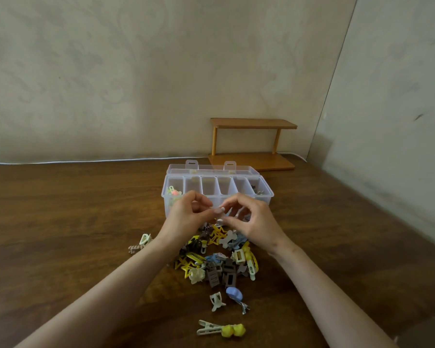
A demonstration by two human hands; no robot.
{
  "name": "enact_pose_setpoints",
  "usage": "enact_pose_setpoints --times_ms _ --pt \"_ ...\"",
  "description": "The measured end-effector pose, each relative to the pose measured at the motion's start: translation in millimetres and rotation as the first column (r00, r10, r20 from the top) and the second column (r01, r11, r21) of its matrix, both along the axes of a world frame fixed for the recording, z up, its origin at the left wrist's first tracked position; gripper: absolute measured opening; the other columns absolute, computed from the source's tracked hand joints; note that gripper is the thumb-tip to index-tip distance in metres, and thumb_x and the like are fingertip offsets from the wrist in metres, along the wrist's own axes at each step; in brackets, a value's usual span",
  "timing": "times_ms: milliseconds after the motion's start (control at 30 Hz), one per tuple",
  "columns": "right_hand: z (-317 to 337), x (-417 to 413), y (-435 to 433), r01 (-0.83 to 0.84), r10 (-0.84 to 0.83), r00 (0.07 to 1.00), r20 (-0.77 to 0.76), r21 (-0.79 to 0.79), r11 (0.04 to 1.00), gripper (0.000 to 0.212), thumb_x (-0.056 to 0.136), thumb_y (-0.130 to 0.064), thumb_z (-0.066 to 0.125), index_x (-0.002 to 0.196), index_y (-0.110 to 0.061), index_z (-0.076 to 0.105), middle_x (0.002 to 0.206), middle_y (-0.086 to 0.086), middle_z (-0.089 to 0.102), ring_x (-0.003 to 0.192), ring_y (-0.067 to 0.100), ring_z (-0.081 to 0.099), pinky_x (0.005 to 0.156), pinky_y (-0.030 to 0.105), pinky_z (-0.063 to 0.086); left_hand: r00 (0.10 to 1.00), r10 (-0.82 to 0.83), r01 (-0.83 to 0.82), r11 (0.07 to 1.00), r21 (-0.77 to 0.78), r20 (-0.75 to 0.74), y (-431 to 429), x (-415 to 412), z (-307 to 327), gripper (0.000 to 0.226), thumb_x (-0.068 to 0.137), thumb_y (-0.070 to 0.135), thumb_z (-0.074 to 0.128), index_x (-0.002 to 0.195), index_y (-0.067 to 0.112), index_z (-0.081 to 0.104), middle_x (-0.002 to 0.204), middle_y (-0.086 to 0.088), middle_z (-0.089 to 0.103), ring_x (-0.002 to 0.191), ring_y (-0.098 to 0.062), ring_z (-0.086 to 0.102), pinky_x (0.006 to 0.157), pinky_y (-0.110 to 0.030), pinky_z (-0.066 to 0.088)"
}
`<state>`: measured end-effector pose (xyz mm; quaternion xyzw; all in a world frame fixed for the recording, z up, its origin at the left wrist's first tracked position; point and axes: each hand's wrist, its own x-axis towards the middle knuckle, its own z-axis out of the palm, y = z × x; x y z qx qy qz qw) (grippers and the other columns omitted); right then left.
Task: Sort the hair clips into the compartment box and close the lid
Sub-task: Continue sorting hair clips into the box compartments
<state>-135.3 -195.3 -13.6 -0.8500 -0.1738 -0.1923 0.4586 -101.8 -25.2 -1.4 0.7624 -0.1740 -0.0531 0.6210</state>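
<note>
Brown wood-grain surface (60, 222) fills the lower half of the frame, beneath pale patterned walls. At centre stands a clear plastic compartment box (268, 197) with its lid (211, 169) open and tipped back behind it. A few bright clips (173, 193) lie in its leftmost compartment and some dark ones (258, 190) in its rightmost; the middle compartments look bare.

Two bare forearms reach up from the bottom corners. The left hand (186, 217) and right hand (251, 222) meet just in front of the box. Both have curled fingers, and their fingertips touch at the middle. I cannot tell whether they pinch a clip between them; that spot is too small to make out.

Below the hands lies a loose pile of hair clips (219, 257) in yellow, grey, blue and cream. A cream claw clip (145, 239) sits apart at the pile's left. Lower down lie a blue clip (235, 296) and, nearest the bottom edge, a yellow-tipped clip (221, 330). A small wooden shelf (251, 144) stands behind the box, right of centre.
</note>
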Motion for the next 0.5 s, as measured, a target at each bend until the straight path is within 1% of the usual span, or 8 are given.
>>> enact_pose_setpoints --times_ms 67,133,167,233,300,333,400,500 --pt "0 0 -1 0.033 -0.033 0.999 0.003 -0.014 0.999 0.016 0.080 -0.019 0.073 0.092 -0.017 0.062 0.085 -0.007 0.064 0.077 0.007 0.061 0.066 0.020 0.049 1.000 0.010 -0.009 1.000 -0.020 0.021 -1 -1 -3 0.017 0.082 0.023 0.067 0.092 0.012 0.058 0.082 -0.003 0.072 0.077 -0.013 0.069 0.067 -0.032 0.055" --pt "-1 2 -4 0.107 -0.104 0.993 0.059 -0.060 0.992 0.015 0.081 -0.020 0.072 0.091 -0.020 0.060 0.085 -0.011 0.060 0.078 0.004 0.057 0.067 0.017 0.046 0.995 0.030 -0.031 0.999 0.013 0.091 1 -3 -7 0.009 0.086 0.021 0.062 0.091 0.014 0.058 0.085 0.000 0.073 0.079 -0.009 0.068 0.065 -0.026 0.053" --pt "-1 3 -7 0.159 -0.153 0.983 0.099 -0.060 0.985 0.015 0.081 -0.020 0.071 0.090 -0.020 0.059 0.085 -0.012 0.058 0.078 0.004 0.056 0.067 0.017 0.046 0.990 0.046 -0.051 0.998 0.038 0.137 3 -2 -8 0.006 0.087 0.020 0.061 0.091 0.016 0.059 0.086 0.002 0.072 0.079 -0.008 0.068 0.067 -0.027 0.054" --pt "2 5 -16 0.293 -0.288 0.944 0.162 -0.009 0.956 0.014 0.081 -0.019 0.070 0.090 -0.020 0.059 0.088 -0.009 0.059 0.078 0.005 0.055 0.068 0.018 0.047 0.963 0.087 -0.121 0.985 0.119 0.256 11 1 -10 0.003 0.086 0.018 0.062 0.087 0.019 0.059 0.085 0.004 0.070 0.080 -0.008 0.066 0.070 -0.034 0.057" --pt "6 5 -28 0.435 -0.438 0.881 0.178 0.057 0.899 0.013 0.081 -0.018 0.070 0.090 -0.018 0.060 0.091 -0.005 0.059 0.080 0.008 0.055 0.069 0.019 0.046 0.910 0.111 -0.222 0.945 0.241 0.399 19 5 -12 0.005 0.086 0.019 0.062 0.085 0.022 0.058 0.084 0.008 0.068 0.081 -0.010 0.064 0.071 -0.039 0.056" --pt "8 6 -35 0.499 -0.505 0.844 0.180 0.081 0.863 0.013 0.081 -0.018 0.069 0.090 -0.017 0.060 0.091 -0.003 0.059 0.082 0.010 0.055 0.070 0.019 0.044 0.881 0.107 -0.268 0.915 0.301 0.460 21 7 -12 0.005 0.087 0.020 0.061 0.086 0.023 0.057 0.085 0.009 0.067 0.082 -0.010 0.063 0.071 -0.039 0.055" --pt "11 9 -50 0.604 -0.609 0.776 0.167 0.081 0.793 0.012 0.080 -0.020 0.069 0.089 -0.018 0.061 0.091 -0.002 0.058 0.086 0.014 0.054 0.068 0.017 0.039 0.830 0.088 -0.349 0.853 0.388 0.551 24 8 -12 0.005 0.088 0.020 0.058 0.089 0.024 0.056 0.089 0.010 0.065 0.083 -0.010 0.061 0.069 -0.034 0.053" --pt "14 21 -66 0.681 -0.680 0.726 0.104 0.032 0.732 0.011 0.081 -0.023 0.069 0.088 -0.019 0.062 0.091 -0.002 0.058 0.090 0.018 0.055 0.064 0.018 0.036 0.775 0.045 -0.410 0.795 0.447 0.631 26 6 -13 0.006 0.090 0.020 0.055 0.095 0.022 0.057 0.097 0.008 0.063 0.084 -0.010 0.058 0.064 -0.025 0.048"
